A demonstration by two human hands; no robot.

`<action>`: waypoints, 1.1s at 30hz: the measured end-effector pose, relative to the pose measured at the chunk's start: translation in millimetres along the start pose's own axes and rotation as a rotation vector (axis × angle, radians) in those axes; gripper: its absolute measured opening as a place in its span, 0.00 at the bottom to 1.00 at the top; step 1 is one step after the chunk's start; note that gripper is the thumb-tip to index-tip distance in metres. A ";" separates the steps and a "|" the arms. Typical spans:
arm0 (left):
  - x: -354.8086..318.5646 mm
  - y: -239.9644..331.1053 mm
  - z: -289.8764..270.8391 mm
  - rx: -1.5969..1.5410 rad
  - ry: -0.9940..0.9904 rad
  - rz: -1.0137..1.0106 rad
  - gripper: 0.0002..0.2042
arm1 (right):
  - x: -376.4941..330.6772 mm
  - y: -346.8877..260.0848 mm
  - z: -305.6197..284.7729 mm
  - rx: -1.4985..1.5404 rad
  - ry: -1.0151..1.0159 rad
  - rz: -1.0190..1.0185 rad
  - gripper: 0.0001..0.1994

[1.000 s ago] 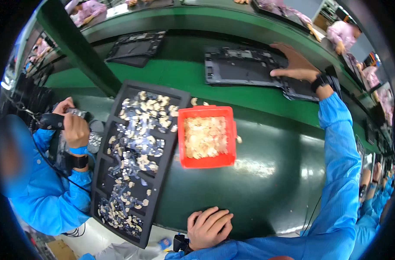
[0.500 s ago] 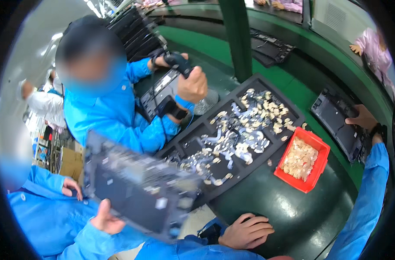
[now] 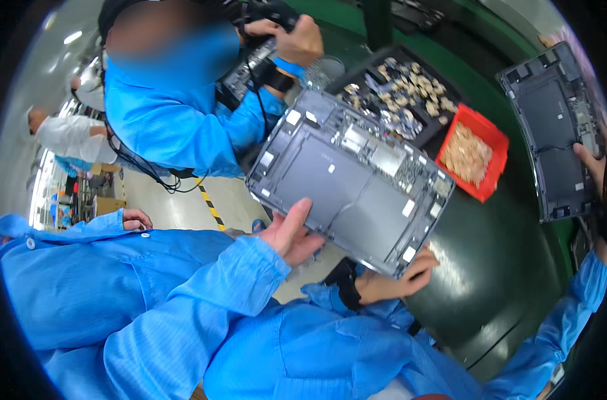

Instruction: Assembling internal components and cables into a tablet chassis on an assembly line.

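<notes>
My right hand (image 3: 590, 165), at the far right, grips an opened tablet (image 3: 550, 133) by its side, thumb over its inner face. Dark battery panels and a circuit board show on it; its fingers behind are hidden. Low in the middle, my left hand (image 3: 390, 285) wears a black wristband. Its fingers are apart, and part of it lies behind the lower corner of a second opened tablet (image 3: 337, 180). Whether it touches that tablet I cannot tell. A co-worker's hand (image 3: 293, 233) at the left holds this second tablet, thumb on its front.
Beyond the second tablet lies a black compartment tray (image 3: 429, 139) with many small parts. A red bin (image 3: 498, 163) of pale pieces stands beside it on the dark green table (image 3: 470, 267). Another co-worker (image 3: 190, 113) at the far left holds a black handheld tool (image 3: 267, 17).
The co-worker's tablet has swung right and up, into the middle. My right hand has lifted its tablet off the bench. My left hand has risen from the tabletop towards the second tablet's corner.
</notes>
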State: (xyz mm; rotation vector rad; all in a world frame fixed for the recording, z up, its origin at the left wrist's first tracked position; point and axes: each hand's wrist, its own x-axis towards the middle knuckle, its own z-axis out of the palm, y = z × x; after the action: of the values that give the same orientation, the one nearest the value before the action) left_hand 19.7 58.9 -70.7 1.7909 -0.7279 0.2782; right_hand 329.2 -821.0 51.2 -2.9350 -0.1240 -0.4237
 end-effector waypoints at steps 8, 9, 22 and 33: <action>-4.0 5.5 3.4 0.224 -0.034 -0.149 0.09 | -243.2 -456.4 -16.6 0.610 -0.128 0.200 0.51; -6.8 7.6 3.2 0.203 -0.024 -0.160 0.09 | -264.3 -457.0 -3.9 0.675 -0.205 0.240 0.52; -40.2 25.8 -31.2 -1.131 0.053 -0.625 0.38 | -314.6 -467.2 19.3 0.598 -0.398 0.449 0.43; -63.0 23.5 -28.0 -0.510 0.096 -0.782 0.25 | -295.1 -477.9 16.4 0.441 -0.250 0.213 0.37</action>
State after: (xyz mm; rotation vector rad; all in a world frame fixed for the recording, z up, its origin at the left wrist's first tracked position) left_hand -39.0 101.6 -75.8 1.4251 0.0171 -0.3208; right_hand 0.6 -365.9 26.9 -2.5154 0.0577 0.0075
